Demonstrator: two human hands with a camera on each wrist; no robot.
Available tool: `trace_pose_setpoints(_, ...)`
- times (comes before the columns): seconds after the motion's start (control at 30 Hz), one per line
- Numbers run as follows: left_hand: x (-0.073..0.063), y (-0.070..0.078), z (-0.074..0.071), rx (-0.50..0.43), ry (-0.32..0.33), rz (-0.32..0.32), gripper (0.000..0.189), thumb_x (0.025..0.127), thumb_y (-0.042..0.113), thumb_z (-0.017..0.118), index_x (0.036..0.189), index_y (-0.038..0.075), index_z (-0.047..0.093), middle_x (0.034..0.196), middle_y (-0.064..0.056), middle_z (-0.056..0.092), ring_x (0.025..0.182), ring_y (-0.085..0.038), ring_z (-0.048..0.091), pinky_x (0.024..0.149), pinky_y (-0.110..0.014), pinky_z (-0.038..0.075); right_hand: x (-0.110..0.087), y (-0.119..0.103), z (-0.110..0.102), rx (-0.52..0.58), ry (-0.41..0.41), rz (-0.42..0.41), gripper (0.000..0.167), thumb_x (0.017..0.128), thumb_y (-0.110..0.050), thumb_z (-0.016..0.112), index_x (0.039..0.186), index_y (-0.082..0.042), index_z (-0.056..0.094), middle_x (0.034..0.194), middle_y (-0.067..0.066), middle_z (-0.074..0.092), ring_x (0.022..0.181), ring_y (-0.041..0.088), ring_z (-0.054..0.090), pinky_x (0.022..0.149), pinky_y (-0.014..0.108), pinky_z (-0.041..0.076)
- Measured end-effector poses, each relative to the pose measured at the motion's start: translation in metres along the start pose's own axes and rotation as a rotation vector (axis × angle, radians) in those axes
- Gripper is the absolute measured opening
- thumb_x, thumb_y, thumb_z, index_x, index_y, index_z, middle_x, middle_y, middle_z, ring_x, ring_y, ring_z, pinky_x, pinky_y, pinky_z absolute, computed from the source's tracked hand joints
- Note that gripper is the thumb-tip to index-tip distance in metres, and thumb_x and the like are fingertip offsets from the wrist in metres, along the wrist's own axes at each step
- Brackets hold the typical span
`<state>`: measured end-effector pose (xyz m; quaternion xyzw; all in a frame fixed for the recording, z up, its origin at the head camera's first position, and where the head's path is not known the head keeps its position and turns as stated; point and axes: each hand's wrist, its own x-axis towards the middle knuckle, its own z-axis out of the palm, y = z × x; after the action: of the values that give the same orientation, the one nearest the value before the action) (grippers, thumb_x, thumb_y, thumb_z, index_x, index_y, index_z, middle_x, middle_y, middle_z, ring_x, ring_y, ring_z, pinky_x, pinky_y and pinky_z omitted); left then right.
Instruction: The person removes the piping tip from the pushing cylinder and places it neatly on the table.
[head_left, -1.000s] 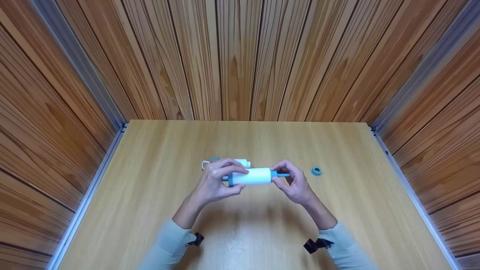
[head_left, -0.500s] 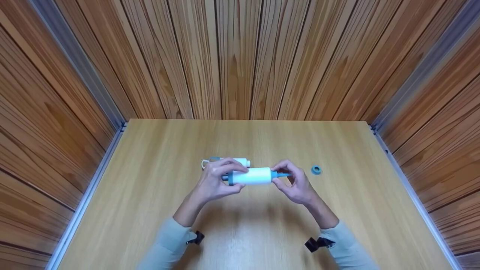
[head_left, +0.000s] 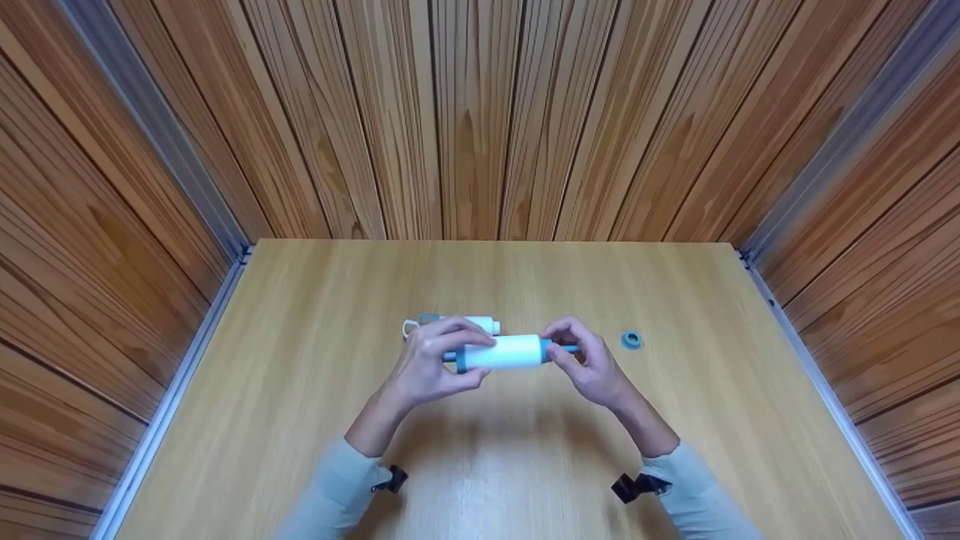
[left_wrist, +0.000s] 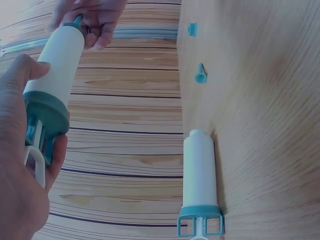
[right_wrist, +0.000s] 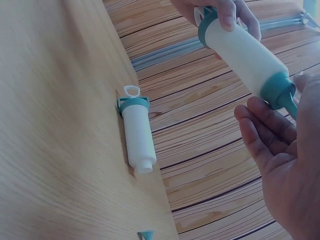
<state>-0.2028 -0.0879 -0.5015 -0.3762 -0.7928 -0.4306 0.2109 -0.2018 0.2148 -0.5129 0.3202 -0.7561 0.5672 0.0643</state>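
My left hand (head_left: 439, 360) grips a large white plunger syringe (head_left: 506, 352) near its teal finger-loop end, holding it sideways above the table. The white ring handle (left_wrist: 36, 162) of its plunger shows by the left palm. At the other end, my right hand (head_left: 592, 364) holds the teal collar (right_wrist: 275, 90), from which a slim teal nozzle (right_wrist: 289, 106) sticks out. The right thumb is partly hidden in the right wrist view. Behind the left hand, a second white syringe (head_left: 480, 325) lies on the table, its bare tip showing no nozzle.
A teal ring (head_left: 631, 340) lies on the wooden table (head_left: 300, 300) to the right. A loose teal nozzle (left_wrist: 201, 75) lies between that ring and the second syringe. Wood-panelled walls (head_left: 480, 135) with metal edge strips enclose the table.
The right thumb has shifted up across the collar and the right fingers have changed their place around it. The left hand and the held syringe stay almost still.
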Motion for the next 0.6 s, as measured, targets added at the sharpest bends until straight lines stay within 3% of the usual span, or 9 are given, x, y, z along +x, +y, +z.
trace_pose_setpoints(0.13, 0.0002, 0.0012, -0.0003, 0.007, -0.001, 0.003, 0.035, 0.084, 0.016, 0.097, 0.117, 0.015, 0.086, 0.119, -0.007, 0.083, 0.113, -0.031, 0.082, 0.091, -0.043, 0.071, 0.0000, -0.0006, -0.0002, 0.002, -0.003, 0.010, 0.017, 0.108, 0.012, 0.058, 0.125, 0.011, 0.059, 0.115, 0.000, 0.071, 0.104, 0.002, 0.069, 0.089, 0.021, 0.060)
trace_pose_setpoints(0.33, 0.0024, 0.0018, -0.0007, 0.009, -0.008, -0.003, 0.035, 0.084, 0.017, 0.097, 0.117, 0.015, 0.086, 0.119, -0.007, 0.083, 0.114, -0.031, 0.082, 0.094, -0.045, 0.071, 0.0007, -0.0008, -0.0014, 0.003, -0.004, 0.012, 0.017, 0.107, 0.012, 0.058, 0.124, 0.011, 0.059, 0.118, -0.012, 0.068, 0.105, 0.001, 0.070, 0.090, 0.021, 0.061)
trace_pose_setpoints(0.6, 0.0014, 0.0031, -0.0019, 0.004, -0.002, -0.011, 0.037, 0.083, 0.016, 0.098, 0.118, 0.014, 0.086, 0.118, -0.009, 0.084, 0.113, -0.032, 0.082, 0.093, -0.045, 0.071, 0.0009, 0.0008, 0.0022, 0.046, 0.005, -0.045, 0.023, 0.101, 0.017, 0.061, 0.123, 0.013, 0.058, 0.121, -0.012, 0.066, 0.108, 0.003, 0.068, 0.093, 0.020, 0.061)
